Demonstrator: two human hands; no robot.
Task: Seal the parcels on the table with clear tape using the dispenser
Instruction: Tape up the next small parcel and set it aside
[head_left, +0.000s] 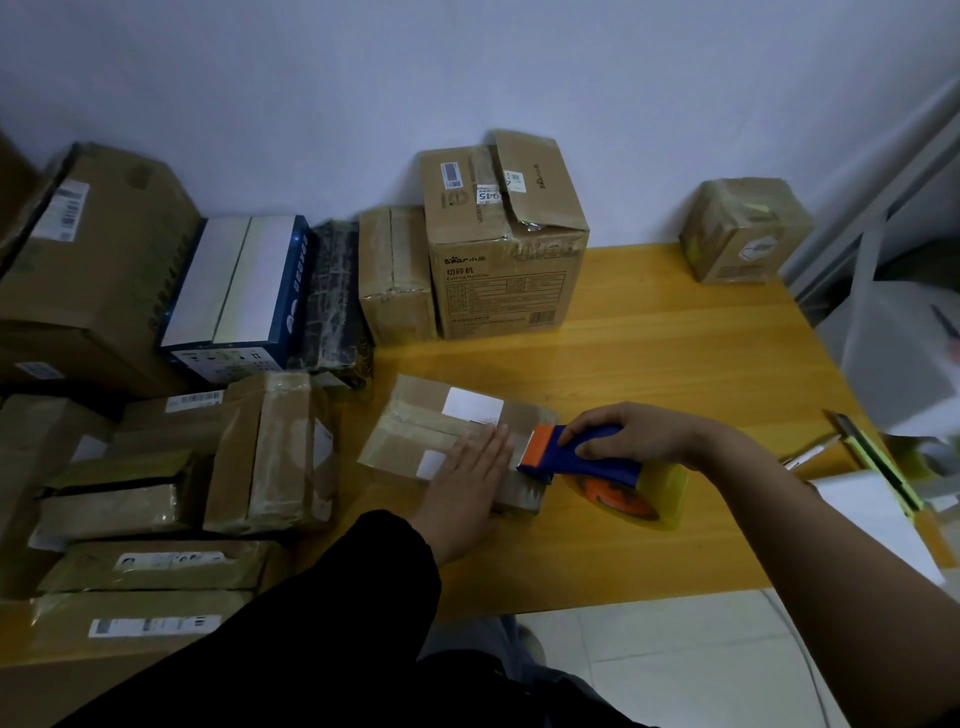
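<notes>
Parcels lie in number on the yellow wooden table (675, 364); I count about thirteen cardboard ones, most of them crowded at the left side. One flat brown cardboard parcel with white labels (447, 431) lies in the middle, apart from the others. My left hand (467, 478), coming out of a black sleeve (322, 613), rests flat and open on its near right corner, fingers spread, pressing it down. My right hand (628, 431) is closed around the handle of one blue and orange tape dispenser (576, 452), which carries a roll of clear yellowish tape (654, 493). The orange front edge of the dispenser touches the right end of the flat parcel, just beside my left fingertips.

At the back stand a tall brown carton with printed text (504, 244) and, well apart at the far right corner, a small brown taped box (743, 234). One dark blue and white box (239, 291) leans among the cartons at the left. Near the right edge of the table lies one green utility knife (878, 457) with white paper sheets (878, 519) beside it.

The wall (467, 78) behind is plain and pale, and the floor (675, 665) under the table has light tiles.
</notes>
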